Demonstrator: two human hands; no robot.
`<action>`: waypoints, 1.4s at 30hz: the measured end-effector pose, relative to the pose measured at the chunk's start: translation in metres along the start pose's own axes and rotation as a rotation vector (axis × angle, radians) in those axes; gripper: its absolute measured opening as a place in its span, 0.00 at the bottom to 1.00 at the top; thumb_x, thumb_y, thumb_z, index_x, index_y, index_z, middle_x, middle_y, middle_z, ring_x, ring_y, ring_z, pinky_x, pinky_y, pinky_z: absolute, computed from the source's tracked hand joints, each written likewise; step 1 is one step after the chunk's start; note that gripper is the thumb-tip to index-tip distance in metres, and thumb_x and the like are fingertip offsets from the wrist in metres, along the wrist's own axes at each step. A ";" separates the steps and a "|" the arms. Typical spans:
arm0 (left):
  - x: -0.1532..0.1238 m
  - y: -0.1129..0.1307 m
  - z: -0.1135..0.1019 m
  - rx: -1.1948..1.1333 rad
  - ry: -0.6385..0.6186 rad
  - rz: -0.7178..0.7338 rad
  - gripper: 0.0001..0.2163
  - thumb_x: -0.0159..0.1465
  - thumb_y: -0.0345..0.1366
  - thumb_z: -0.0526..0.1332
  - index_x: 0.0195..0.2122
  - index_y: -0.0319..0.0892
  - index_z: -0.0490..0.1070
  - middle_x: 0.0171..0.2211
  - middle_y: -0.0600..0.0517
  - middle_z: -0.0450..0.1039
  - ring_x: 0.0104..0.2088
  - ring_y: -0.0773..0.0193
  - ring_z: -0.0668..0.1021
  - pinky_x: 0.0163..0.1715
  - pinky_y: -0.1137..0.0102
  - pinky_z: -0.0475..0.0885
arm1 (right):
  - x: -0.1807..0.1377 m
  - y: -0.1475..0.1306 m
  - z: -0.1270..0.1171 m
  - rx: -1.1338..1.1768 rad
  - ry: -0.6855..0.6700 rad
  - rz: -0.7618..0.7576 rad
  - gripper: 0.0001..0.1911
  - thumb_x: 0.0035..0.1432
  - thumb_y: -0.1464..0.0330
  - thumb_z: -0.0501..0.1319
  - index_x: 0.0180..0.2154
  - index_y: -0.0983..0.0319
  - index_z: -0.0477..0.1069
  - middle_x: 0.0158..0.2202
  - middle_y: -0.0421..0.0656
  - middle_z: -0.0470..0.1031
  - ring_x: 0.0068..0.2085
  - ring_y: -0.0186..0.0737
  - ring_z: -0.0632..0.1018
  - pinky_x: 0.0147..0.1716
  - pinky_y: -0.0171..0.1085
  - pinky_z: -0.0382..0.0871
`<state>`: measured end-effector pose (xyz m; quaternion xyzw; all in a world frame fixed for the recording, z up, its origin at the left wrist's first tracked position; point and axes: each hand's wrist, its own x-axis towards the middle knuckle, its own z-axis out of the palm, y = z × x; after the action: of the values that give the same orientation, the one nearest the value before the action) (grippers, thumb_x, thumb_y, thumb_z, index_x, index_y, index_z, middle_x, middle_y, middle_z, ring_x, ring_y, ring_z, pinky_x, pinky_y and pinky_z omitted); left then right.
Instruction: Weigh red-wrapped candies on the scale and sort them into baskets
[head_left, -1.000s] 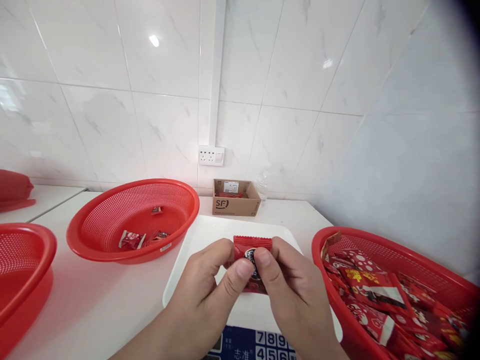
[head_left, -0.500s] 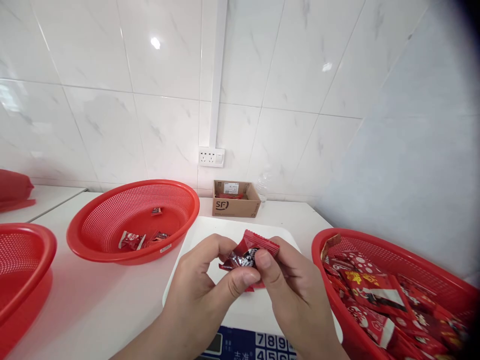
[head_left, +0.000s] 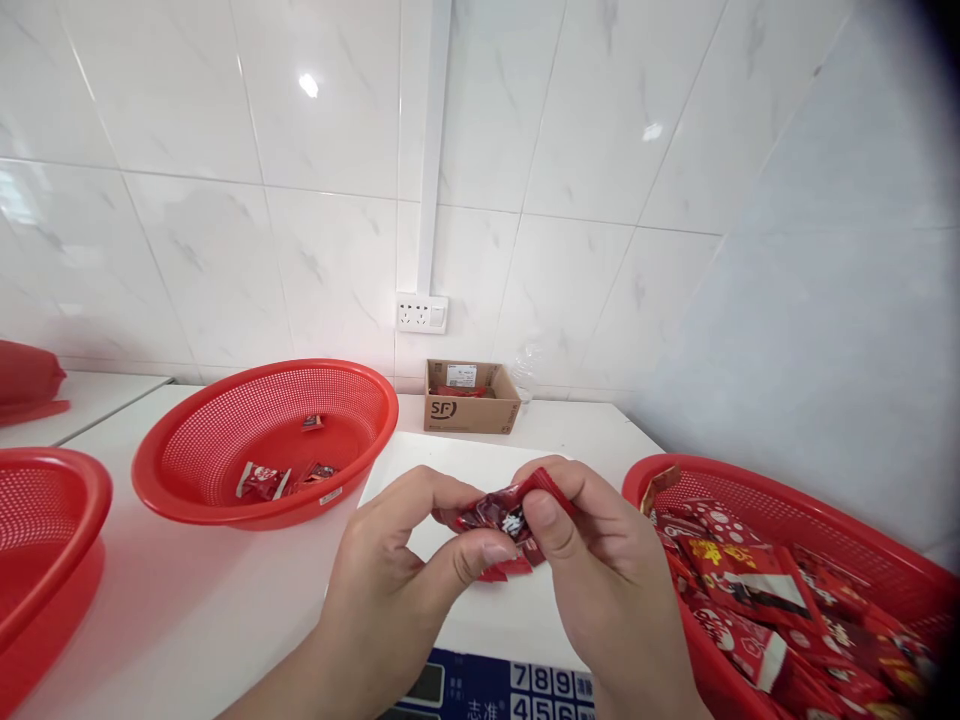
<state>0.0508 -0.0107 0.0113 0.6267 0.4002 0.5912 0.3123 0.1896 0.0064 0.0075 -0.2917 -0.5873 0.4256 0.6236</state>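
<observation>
A small red snack packet (head_left: 499,512) with dark and white print is pinched between both hands above the scale's white tray (head_left: 480,625). My left hand (head_left: 409,575) grips its left end between thumb and forefinger. At the opposite end, my right hand (head_left: 600,570) holds the crimped edge, thumb on the front. More red wrapping (head_left: 517,565) shows just below the packet, partly hidden by the fingers; I cannot tell whether it lies on the tray. The scale's blue keypad panel (head_left: 487,690) with number keys shows between my forearms.
On the right, a red basket (head_left: 750,478) holds many red packets (head_left: 757,580). Another red basket (head_left: 225,425) at back left contains a few packets (head_left: 262,480). A third red basket (head_left: 56,540) is cut off at the left edge. A cardboard box (head_left: 471,413) stands by the wall.
The packet has turned in my fingers, so its top crimped edge tilts right and it looks narrower. Both hands stay over the tray.
</observation>
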 end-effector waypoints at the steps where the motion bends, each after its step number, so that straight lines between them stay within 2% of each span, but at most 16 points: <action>1: -0.001 -0.001 -0.001 0.003 0.017 0.012 0.06 0.58 0.39 0.66 0.28 0.44 0.74 0.24 0.55 0.75 0.26 0.67 0.75 0.24 0.76 0.71 | 0.001 0.001 -0.001 0.020 -0.005 -0.026 0.09 0.58 0.61 0.62 0.29 0.58 0.73 0.25 0.38 0.72 0.24 0.31 0.71 0.22 0.29 0.69; 4: -0.002 -0.003 -0.003 0.041 0.041 0.073 0.06 0.61 0.37 0.63 0.27 0.44 0.73 0.23 0.56 0.74 0.25 0.69 0.74 0.24 0.77 0.70 | 0.002 0.003 -0.003 0.037 -0.007 -0.060 0.07 0.58 0.62 0.62 0.31 0.58 0.74 0.25 0.39 0.74 0.25 0.32 0.72 0.22 0.30 0.71; 8: -0.001 -0.004 -0.005 0.082 -0.020 0.187 0.06 0.62 0.33 0.62 0.28 0.44 0.72 0.24 0.57 0.73 0.26 0.70 0.74 0.26 0.77 0.69 | -0.001 0.000 -0.003 0.016 0.006 0.014 0.08 0.55 0.59 0.65 0.33 0.56 0.76 0.25 0.38 0.74 0.25 0.32 0.73 0.21 0.30 0.69; 12: -0.003 -0.002 -0.003 0.067 -0.019 0.253 0.06 0.63 0.30 0.61 0.29 0.45 0.72 0.24 0.58 0.71 0.26 0.72 0.72 0.26 0.78 0.67 | -0.002 0.002 -0.003 -0.025 0.023 -0.121 0.09 0.59 0.63 0.61 0.29 0.57 0.76 0.26 0.39 0.72 0.27 0.32 0.73 0.22 0.30 0.69; 15: -0.006 -0.001 -0.002 0.002 -0.028 0.213 0.07 0.64 0.32 0.60 0.28 0.45 0.71 0.25 0.58 0.70 0.27 0.71 0.72 0.27 0.77 0.67 | -0.002 0.005 -0.003 -0.005 0.016 -0.162 0.09 0.61 0.64 0.60 0.30 0.57 0.76 0.27 0.39 0.70 0.27 0.32 0.73 0.23 0.31 0.69; 21: -0.005 -0.003 -0.003 -0.054 -0.104 -0.010 0.10 0.65 0.41 0.58 0.28 0.44 0.67 0.25 0.56 0.68 0.28 0.68 0.71 0.28 0.74 0.66 | -0.005 0.002 -0.002 -0.084 0.035 -0.152 0.09 0.61 0.64 0.59 0.30 0.58 0.73 0.23 0.38 0.70 0.25 0.33 0.71 0.22 0.32 0.68; 24: -0.002 -0.004 -0.002 0.027 -0.146 -0.018 0.11 0.62 0.46 0.61 0.30 0.43 0.66 0.27 0.55 0.67 0.28 0.67 0.69 0.26 0.74 0.64 | -0.005 0.000 -0.002 -0.169 0.054 -0.153 0.11 0.62 0.63 0.58 0.29 0.58 0.72 0.23 0.38 0.69 0.24 0.32 0.71 0.21 0.31 0.66; 26: -0.001 -0.003 0.000 0.056 -0.221 -0.023 0.13 0.60 0.47 0.62 0.29 0.43 0.66 0.27 0.55 0.66 0.28 0.67 0.68 0.26 0.73 0.63 | -0.006 0.000 -0.002 -0.242 0.052 -0.127 0.13 0.62 0.61 0.58 0.27 0.59 0.70 0.22 0.38 0.68 0.23 0.32 0.69 0.20 0.30 0.65; 28: -0.001 -0.002 0.001 0.033 -0.281 -0.028 0.15 0.61 0.48 0.60 0.27 0.42 0.66 0.25 0.55 0.65 0.27 0.67 0.67 0.26 0.73 0.62 | -0.006 -0.001 -0.002 -0.287 0.035 -0.094 0.16 0.61 0.59 0.57 0.25 0.59 0.67 0.21 0.37 0.66 0.22 0.31 0.67 0.19 0.30 0.63; 31: -0.001 0.000 0.002 -0.070 -0.298 -0.050 0.16 0.62 0.48 0.59 0.25 0.41 0.65 0.23 0.56 0.62 0.25 0.69 0.65 0.25 0.73 0.62 | -0.006 -0.002 -0.001 -0.255 -0.002 -0.037 0.18 0.60 0.56 0.57 0.24 0.59 0.64 0.18 0.36 0.65 0.20 0.31 0.66 0.18 0.30 0.62; 35: -0.001 0.000 0.000 -0.293 -0.310 -0.150 0.13 0.61 0.45 0.62 0.27 0.41 0.71 0.24 0.54 0.68 0.28 0.67 0.70 0.30 0.71 0.67 | -0.006 -0.004 0.003 -0.229 0.022 0.041 0.22 0.59 0.52 0.56 0.21 0.59 0.62 0.17 0.35 0.63 0.20 0.30 0.64 0.17 0.30 0.59; 37: -0.001 -0.001 -0.001 -0.371 -0.294 -0.176 0.11 0.62 0.44 0.62 0.28 0.42 0.74 0.25 0.53 0.71 0.29 0.66 0.72 0.32 0.71 0.69 | -0.007 -0.005 0.004 -0.269 0.030 0.033 0.23 0.60 0.52 0.55 0.20 0.60 0.63 0.16 0.36 0.63 0.20 0.30 0.64 0.18 0.31 0.58; 42: -0.001 -0.006 -0.002 -0.423 -0.284 -0.182 0.12 0.62 0.45 0.61 0.29 0.43 0.76 0.27 0.51 0.75 0.29 0.64 0.75 0.30 0.70 0.71 | -0.010 -0.005 0.007 -0.271 0.017 -0.009 0.22 0.63 0.55 0.52 0.21 0.59 0.64 0.16 0.37 0.68 0.19 0.32 0.68 0.19 0.32 0.61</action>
<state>0.0478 -0.0092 0.0057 0.5858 0.2745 0.5374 0.5410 0.1839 -0.0057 0.0083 -0.3740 -0.6355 0.3372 0.5853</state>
